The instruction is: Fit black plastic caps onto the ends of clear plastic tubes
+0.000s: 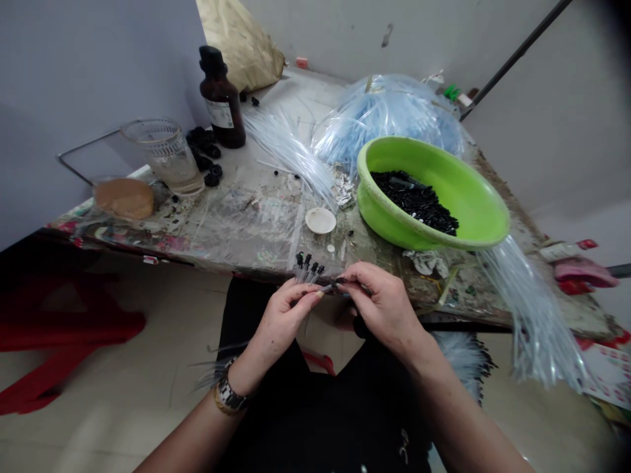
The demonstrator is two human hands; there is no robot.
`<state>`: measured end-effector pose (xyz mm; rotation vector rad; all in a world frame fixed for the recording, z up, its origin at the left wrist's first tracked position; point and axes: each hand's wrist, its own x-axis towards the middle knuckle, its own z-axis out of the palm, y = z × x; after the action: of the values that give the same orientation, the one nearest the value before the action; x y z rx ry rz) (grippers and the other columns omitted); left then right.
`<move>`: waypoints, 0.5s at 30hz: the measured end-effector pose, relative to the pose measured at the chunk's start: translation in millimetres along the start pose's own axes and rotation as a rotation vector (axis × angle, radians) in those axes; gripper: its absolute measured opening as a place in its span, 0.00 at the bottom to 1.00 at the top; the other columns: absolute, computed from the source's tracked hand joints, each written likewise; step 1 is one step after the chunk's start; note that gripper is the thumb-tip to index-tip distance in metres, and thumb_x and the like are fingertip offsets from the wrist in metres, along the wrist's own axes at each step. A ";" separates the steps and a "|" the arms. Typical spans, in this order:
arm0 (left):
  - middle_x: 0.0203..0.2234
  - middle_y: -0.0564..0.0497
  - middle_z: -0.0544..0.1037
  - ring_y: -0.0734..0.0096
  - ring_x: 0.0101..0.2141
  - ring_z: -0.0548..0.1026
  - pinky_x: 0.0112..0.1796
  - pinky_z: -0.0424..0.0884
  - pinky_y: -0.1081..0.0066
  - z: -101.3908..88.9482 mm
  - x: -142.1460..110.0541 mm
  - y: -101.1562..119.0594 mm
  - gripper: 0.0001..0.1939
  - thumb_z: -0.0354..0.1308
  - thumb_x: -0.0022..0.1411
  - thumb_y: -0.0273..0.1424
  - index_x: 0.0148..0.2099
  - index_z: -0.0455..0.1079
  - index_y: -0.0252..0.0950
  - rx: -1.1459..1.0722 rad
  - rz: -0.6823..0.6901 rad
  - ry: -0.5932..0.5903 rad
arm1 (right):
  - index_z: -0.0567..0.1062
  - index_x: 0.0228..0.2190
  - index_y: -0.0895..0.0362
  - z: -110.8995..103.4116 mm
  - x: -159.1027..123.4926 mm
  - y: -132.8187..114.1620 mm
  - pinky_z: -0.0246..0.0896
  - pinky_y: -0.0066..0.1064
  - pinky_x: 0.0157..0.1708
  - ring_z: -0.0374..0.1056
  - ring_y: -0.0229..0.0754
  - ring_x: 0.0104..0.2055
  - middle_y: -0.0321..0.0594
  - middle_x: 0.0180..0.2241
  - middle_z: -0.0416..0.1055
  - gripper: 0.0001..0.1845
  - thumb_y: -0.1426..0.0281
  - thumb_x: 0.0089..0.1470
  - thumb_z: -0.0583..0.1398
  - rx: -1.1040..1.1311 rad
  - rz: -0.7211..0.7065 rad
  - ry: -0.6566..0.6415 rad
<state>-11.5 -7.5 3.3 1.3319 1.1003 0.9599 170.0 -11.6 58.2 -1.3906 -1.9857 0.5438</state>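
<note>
My left hand [276,322] is closed around a bunch of thin clear plastic tubes [306,269] with small black fittings on their upper ends. Its thumb and forefinger pinch one tube [326,288] that points toward my other hand. My right hand [387,305] is closed in a pinch on a small black fitting [339,282] at that tube's end. Fingertips partly cover the fitting, so how far it sits on the tube cannot be made out. Both hands are just in front of the table's near edge, above my lap.
On the worn table [236,220] a green basin [473,197] holds many black fittings. Bundles of clear tubes [404,118] lie behind it, with more hanging at right. A white dish [321,221], brown bottle [224,112], glass [170,161] and sponge-like tan pad [124,198] stand around.
</note>
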 end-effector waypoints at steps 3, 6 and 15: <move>0.31 0.49 0.76 0.66 0.36 0.71 0.40 0.66 0.68 0.3 0.1 -1.8 0.10 0.59 0.60 0.33 0.38 0.81 0.39 -0.007 0.005 -0.006 | 0.70 0.28 0.55 -1.0 -2.4 -1.4 0.58 0.29 0.33 0.66 0.39 0.31 0.36 0.27 0.69 0.08 0.78 0.57 0.57 -0.017 0.000 -0.008; 0.30 0.49 0.76 0.66 0.35 0.71 0.39 0.66 0.68 0.5 0.3 -3.8 0.09 0.59 0.60 0.33 0.36 0.81 0.38 -0.005 -0.002 0.007 | 0.69 0.28 0.55 0.9 -6.0 -2.0 0.58 0.30 0.34 0.65 0.40 0.31 0.37 0.27 0.69 0.08 0.78 0.57 0.57 -0.066 -0.027 0.005; 0.26 0.51 0.74 0.68 0.32 0.70 0.36 0.65 0.69 1.1 0.7 -1.9 0.10 0.58 0.59 0.33 0.31 0.79 0.36 0.004 -0.015 -0.010 | 0.69 0.27 0.57 11.8 -15.5 1.2 0.59 0.31 0.35 0.66 0.41 0.32 0.40 0.28 0.71 0.08 0.78 0.57 0.56 -0.051 -0.036 0.046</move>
<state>-10.3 -7.2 1.2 1.3287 1.1043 0.9392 166.0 -25.3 44.9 -1.3828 -1.9963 0.4446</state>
